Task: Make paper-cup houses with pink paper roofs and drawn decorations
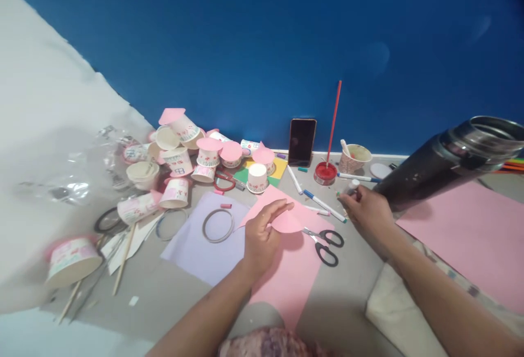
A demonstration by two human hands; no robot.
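My left hand (264,237) is closed on a curved pink paper piece (289,221), held over a large pink sheet (286,275). Black-handled scissors (325,242) lie open just right of that piece, their blades partly covered by it. My right hand (366,207) is beside the leaning dark flask (434,166). Its fingers close around a small white tube (352,185) with a bit of green near the fingertips; most of it is hidden. White markers, one blue-capped marker (325,206) among them, lie between my hands.
Several printed paper cups (176,193) with pink paper tops crowd the left. A lilac sheet (196,259) bears a tape ring (218,226). A phone (302,143) leans on the blue wall; a red dish (325,173) holds a brush. Pink paper (470,237) lies right.
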